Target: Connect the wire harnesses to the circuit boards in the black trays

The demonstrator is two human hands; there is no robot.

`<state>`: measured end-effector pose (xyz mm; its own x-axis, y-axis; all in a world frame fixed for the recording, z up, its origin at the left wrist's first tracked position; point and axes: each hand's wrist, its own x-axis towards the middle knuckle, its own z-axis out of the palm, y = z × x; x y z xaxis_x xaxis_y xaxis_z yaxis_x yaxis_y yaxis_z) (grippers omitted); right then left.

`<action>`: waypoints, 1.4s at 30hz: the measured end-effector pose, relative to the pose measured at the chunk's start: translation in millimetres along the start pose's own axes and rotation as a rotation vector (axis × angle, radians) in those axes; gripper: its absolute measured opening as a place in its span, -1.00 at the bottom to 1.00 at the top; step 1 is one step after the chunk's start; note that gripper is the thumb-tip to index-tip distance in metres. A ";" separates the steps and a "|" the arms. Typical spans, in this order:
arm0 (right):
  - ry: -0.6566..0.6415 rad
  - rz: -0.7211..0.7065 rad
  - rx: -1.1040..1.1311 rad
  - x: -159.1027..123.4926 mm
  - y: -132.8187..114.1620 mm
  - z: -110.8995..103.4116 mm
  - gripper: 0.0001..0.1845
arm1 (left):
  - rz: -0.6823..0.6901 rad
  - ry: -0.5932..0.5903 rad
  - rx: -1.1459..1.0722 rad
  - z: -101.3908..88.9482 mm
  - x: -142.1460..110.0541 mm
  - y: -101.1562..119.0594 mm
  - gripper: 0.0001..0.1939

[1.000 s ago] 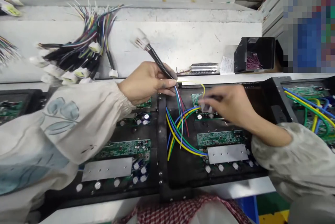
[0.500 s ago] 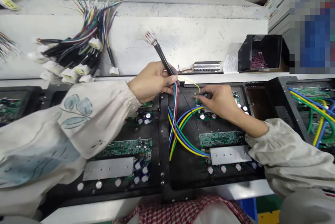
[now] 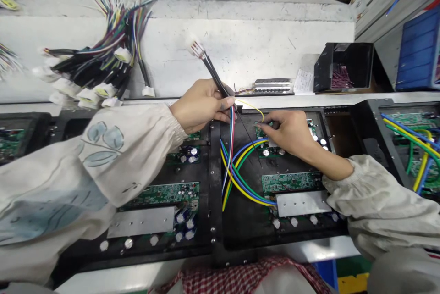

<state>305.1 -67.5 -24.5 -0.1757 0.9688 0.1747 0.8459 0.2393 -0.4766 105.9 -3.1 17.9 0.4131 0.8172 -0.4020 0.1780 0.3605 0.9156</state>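
My left hand [image 3: 206,106] is closed around a wire harness [image 3: 215,76] in a black sleeve, its white connector [image 3: 196,47] pointing up and away from me. Loose red, white, blue and black wires hang below that hand. A thin yellow wire [image 3: 254,106] runs from the bundle to my right hand [image 3: 288,131], which pinches its end over the upper green circuit board [image 3: 263,132]. That board lies in a black fixture [image 3: 240,227]. Thick blue, yellow and green wires [image 3: 240,179] curve beside it, toward the lower circuit board [image 3: 288,181] with its metal plate [image 3: 302,203].
A pile of wire harnesses [image 3: 92,71] lies at the back left. A black bin [image 3: 357,60] of dark red wires and a blue crate [image 3: 417,51] stand at the back right. More circuit boards [image 3: 161,195] sit in the fixture to the left.
Both hands stay in nearly the same place and keep their grips. The camera view has shifted very slightly.
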 end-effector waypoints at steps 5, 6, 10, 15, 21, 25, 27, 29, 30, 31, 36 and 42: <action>-0.003 -0.004 -0.001 -0.4 -0.3 0.1 -0.91 | 0.012 -0.005 -0.035 -0.2 1.6 -1.6 -0.84; -0.010 -0.002 -0.010 -0.2 -0.4 0.3 -0.91 | 0.015 -0.005 -0.040 -0.3 2.1 -2.1 -0.84; -0.043 0.013 -0.039 -0.2 -2.6 0.6 -0.91 | 0.020 0.000 -0.046 -0.6 4.0 -3.6 -0.87; -0.116 0.034 -0.014 -0.2 -7.3 -1.8 -0.93 | 0.020 0.020 -0.034 -0.5 4.6 -3.5 -0.90; -0.169 0.117 0.016 3.3 -7.4 -3.3 -0.93 | 0.023 0.014 -0.029 0.3 3.2 -1.7 -0.88; -0.115 0.080 -0.100 4.7 -8.0 -0.2 -0.93 | 0.006 0.023 -0.014 1.3 2.5 -0.6 -0.87; -0.152 0.071 -0.156 4.3 -10.3 -2.8 -0.92 | 0.003 0.029 -0.009 1.5 2.7 -0.2 -0.87; -0.178 0.072 -0.187 1.9 -14.5 -10.1 -0.88 | -0.004 0.039 -0.009 2.0 3.5 0.1 -0.89; -0.189 0.062 -0.181 -0.1 -17.1 -14.8 -0.84 | -0.004 0.046 -0.012 2.5 4.1 0.4 -0.89; -0.213 0.039 -0.151 -2.6 -19.8 -19.4 -0.83 | -0.003 0.053 -0.016 3.3 4.7 0.6 -0.90; -0.202 0.009 0.108 -8.3 -24.5 -24.2 -0.92 | 0.033 0.076 -0.061 12.1 8.3 -0.4 -0.91; 0.027 0.041 -0.014 2.0 -6.5 -0.8 -0.91 | 0.045 0.084 0.024 17.8 13.7 -7.3 -0.91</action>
<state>299.7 -67.2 -20.4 -0.1271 0.9757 0.1787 0.8592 0.1983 -0.4716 126.2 -2.6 5.8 0.3451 0.8673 -0.3588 0.1825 0.3130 0.9321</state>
